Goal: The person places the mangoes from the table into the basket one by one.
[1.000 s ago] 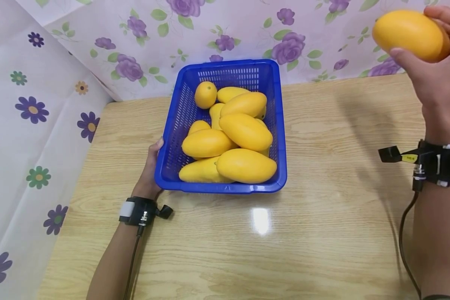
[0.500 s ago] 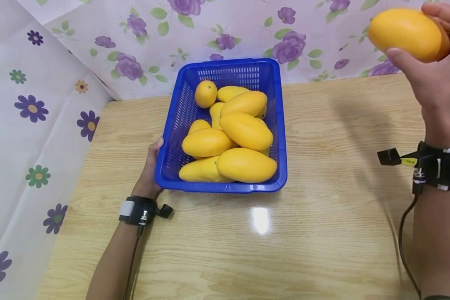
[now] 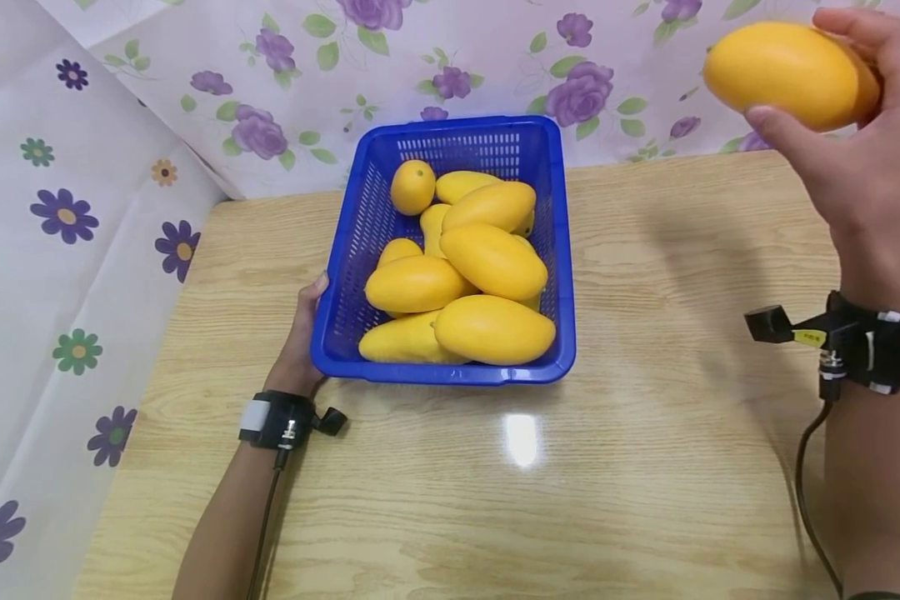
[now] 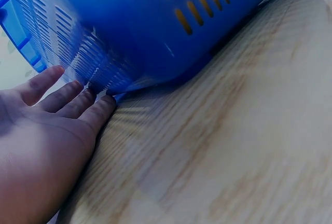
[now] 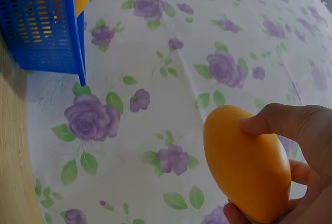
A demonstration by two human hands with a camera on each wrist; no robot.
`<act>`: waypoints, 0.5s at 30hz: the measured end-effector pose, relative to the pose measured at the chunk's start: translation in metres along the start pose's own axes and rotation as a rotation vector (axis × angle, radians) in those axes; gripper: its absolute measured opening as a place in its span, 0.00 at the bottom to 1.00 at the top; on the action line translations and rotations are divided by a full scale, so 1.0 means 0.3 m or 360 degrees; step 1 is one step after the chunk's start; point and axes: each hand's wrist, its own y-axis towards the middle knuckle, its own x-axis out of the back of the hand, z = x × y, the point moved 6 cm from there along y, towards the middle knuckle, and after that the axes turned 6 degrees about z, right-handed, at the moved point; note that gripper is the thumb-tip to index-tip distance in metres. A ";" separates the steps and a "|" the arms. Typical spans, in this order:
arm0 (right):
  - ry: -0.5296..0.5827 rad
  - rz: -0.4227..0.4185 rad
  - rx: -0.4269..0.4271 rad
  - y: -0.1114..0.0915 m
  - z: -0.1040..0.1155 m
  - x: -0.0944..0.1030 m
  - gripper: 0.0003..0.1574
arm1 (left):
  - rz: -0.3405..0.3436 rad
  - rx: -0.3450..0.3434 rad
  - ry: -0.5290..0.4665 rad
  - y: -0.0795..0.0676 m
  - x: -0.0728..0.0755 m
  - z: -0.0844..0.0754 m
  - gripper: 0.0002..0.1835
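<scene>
Up at the right of the head view, my right hand [image 3: 870,158] grips a yellow mango [image 3: 791,75], thumb on the near side and fingers on the far side. The right wrist view also shows that mango [image 5: 244,162] between thumb and fingers. A blue plastic basket [image 3: 442,375] on the table holds several yellow mangoes [image 3: 495,329], piled on one another. At the basket's left side is my left hand [image 3: 300,342]. In the left wrist view its fingers [image 4: 78,105] are extended, their tips against the slotted basket wall [image 4: 129,37].
The wood-grain table [image 3: 667,450] extends in front and to both sides of the basket. Behind it rises a sheet with purple roses [image 3: 577,96]; another flowered sheet [image 3: 15,333] stands at the left. Black straps with small cameras and cables sit on both wrists.
My right hand has moved a little to the left with the mango, towards the basket. The left hand and the basket stay in place.
</scene>
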 end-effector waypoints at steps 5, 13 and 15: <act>-0.0003 0.0058 0.0322 -0.006 0.039 -0.025 0.37 | 0.0022 -0.0021 -0.0005 0.002 -0.002 -0.001 0.41; -0.0017 0.0095 0.0323 -0.023 0.056 -0.063 0.37 | 0.0013 -0.0022 0.0001 0.004 0.001 0.003 0.41; -0.0005 0.0125 0.0346 -0.029 0.064 -0.076 0.38 | 0.0005 -0.0019 0.0007 0.004 0.001 0.003 0.41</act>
